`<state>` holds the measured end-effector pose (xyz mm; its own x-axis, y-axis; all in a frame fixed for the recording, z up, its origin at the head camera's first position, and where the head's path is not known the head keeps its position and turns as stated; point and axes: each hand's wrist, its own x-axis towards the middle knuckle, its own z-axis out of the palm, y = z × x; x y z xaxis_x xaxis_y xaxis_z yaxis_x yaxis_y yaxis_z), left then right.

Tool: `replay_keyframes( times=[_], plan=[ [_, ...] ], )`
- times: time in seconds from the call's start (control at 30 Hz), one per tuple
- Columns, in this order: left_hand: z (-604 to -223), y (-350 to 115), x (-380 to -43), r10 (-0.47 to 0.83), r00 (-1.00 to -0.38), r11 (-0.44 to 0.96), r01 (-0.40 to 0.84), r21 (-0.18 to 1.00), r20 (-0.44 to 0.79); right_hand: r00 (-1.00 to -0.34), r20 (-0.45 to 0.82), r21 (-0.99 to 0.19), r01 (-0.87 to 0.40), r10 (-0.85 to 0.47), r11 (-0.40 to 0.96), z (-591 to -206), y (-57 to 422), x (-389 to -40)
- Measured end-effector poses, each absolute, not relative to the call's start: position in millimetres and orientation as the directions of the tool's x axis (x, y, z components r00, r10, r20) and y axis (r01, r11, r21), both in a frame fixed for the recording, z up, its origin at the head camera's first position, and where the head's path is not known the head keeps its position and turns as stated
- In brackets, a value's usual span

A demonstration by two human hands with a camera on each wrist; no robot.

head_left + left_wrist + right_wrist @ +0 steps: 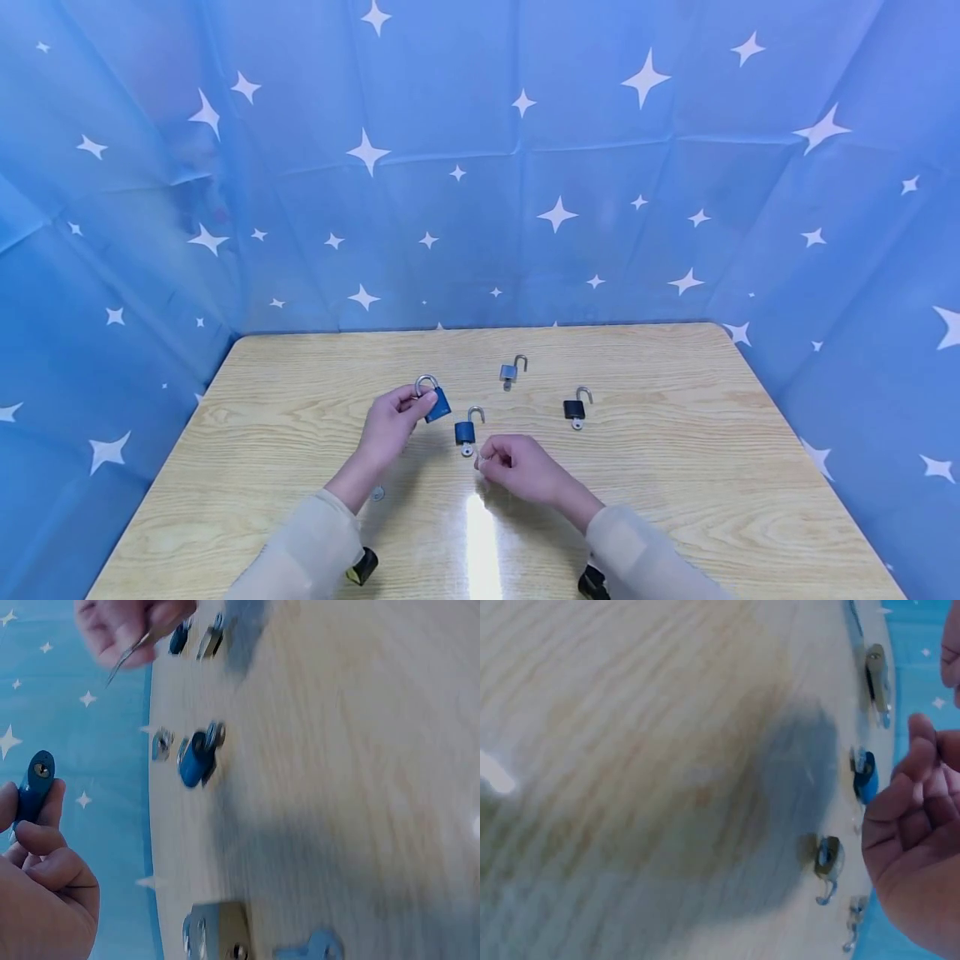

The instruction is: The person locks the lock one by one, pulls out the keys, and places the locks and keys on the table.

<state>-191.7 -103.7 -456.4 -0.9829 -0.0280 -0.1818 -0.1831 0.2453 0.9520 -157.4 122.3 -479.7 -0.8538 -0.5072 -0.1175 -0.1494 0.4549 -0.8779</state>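
Observation:
My left hand (390,425) holds a blue padlock (437,406) above the table, its metal shackle pointing up and left. The keyhole in the bottom of this held padlock (31,791) faces the left wrist camera. Lower and to the right, my right hand (525,468) pinches a small, thin key (126,658) between thumb and fingers. Between the hands lies a second blue padlock (465,432), its shackle swung open and a key (467,450) in its bottom. In the left wrist view, a brass padlock (225,930) lies below the left hand, beside a loose key (319,946).
Farther back on the wooden table (300,375) lies a silvery padlock (508,372) with its shackle open. A black padlock (574,409), also open and with a key in it, lies to the right. A blue star-patterned curtain (480,208) hangs behind the table.

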Motion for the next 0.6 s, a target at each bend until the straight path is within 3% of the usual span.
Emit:
replay_keyframes(
  times=[0.27, 0.6],
  plan=[
    [-451.5, -120.8, -195.2, -0.047, -0.989, 0.452, -0.148, 0.879, -0.143, -0.833, -0.156, -0.904, -0.096, -0.531, 0.417, -494.1, 110.6, -149.7],
    [-469.0, -122.6, -192.9, -0.003, -0.995, 0.734, -0.072, 0.675, -0.102, -0.849, -0.096, -0.856, -0.196, -0.52, 0.479, -499.5, 90.6, -145.4]
  ],
)
